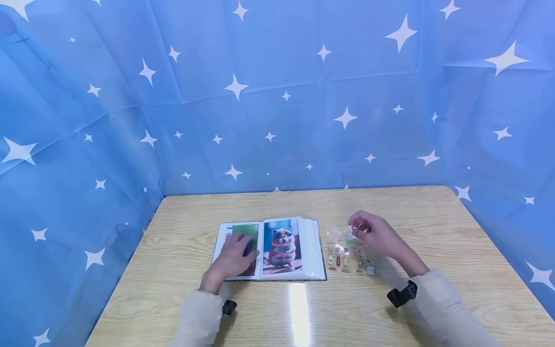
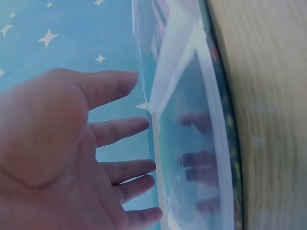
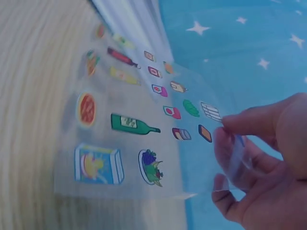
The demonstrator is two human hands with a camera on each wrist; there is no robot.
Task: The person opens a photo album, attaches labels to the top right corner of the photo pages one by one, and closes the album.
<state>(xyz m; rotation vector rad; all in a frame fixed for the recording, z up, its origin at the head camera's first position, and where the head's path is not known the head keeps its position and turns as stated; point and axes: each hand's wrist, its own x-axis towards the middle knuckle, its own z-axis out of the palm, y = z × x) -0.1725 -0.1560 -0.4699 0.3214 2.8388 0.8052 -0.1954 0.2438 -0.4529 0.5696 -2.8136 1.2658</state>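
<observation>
A photo album (image 1: 313,250) lies spread on the table, its right page showing a hamster picture (image 1: 282,248) with blue sunglasses. My left hand (image 1: 236,255) rests on the left page over a green picture, fingers spread and straight; the left wrist view shows its fingertips at the glossy page sleeve (image 2: 187,143). Right of the album, my right hand (image 1: 376,235) pinches the far edge of a clear sticker sheet (image 3: 134,158) between thumb and fingers. Printed on the sheet are small food stickers, among them a green bottle (image 3: 134,124), a pizza and a fruit plate (image 3: 150,167).
Both things lie on a light wood-grain table (image 1: 182,226). A blue curtain (image 1: 277,120) with white stars hangs behind the table and along its sides. Black camera mounts (image 1: 402,294) sit on both wrists.
</observation>
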